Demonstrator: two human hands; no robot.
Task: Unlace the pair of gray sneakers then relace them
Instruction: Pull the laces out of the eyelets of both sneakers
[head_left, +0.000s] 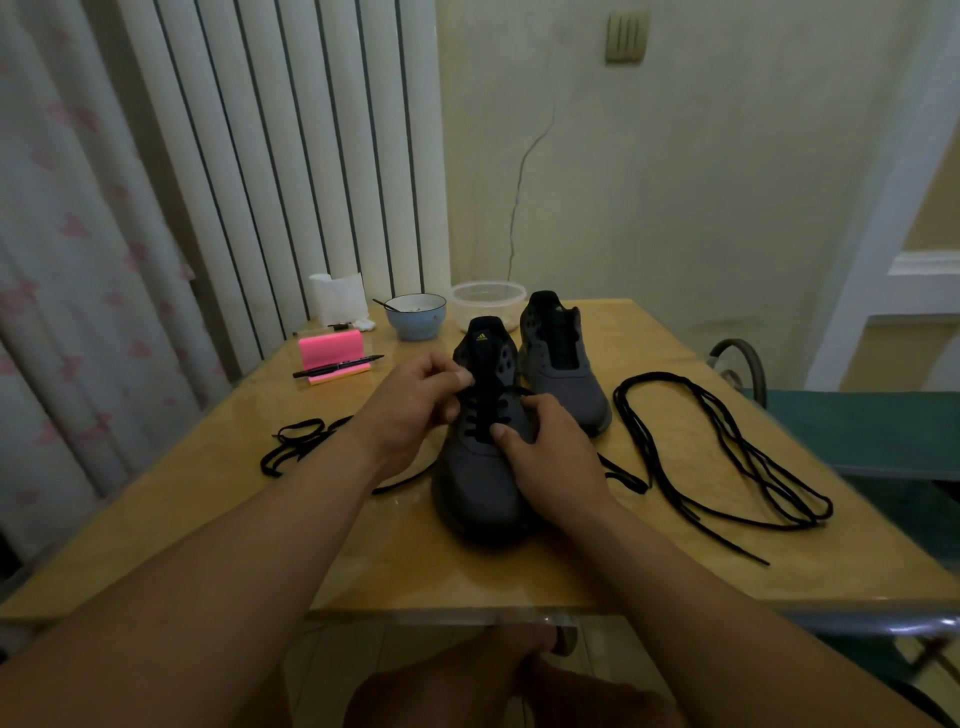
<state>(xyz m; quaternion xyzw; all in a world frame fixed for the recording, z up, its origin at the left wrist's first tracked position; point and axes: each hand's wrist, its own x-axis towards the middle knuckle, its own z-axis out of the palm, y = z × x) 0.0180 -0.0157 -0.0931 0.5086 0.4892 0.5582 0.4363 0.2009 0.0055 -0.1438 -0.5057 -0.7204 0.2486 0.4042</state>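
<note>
Head view — left hand (415, 402) pinches the lace (480, 420), right hand (550, 457) grips the near sneaker (478, 488), inside the table (467, 571) edges.

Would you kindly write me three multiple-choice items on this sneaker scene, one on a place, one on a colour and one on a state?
1. Where does the loose lace lie?
A. on the table, right of the far sneaker
B. hung over a chair
C. on the floor

2. What colour is the bowl behind the shoes?
A. red
B. blue
C. black

3. What is the left hand doing?
A. pinching the threaded lace of the near sneaker
B. lying flat on the tabletop
C. holding a pen

Answers:
1 A, the lace sprawls on the tabletop beside that sneaker.
2 B, the bowl's outside is pale blue.
3 A, thumb and forefinger close on the lace at the upper eyelets.
</note>
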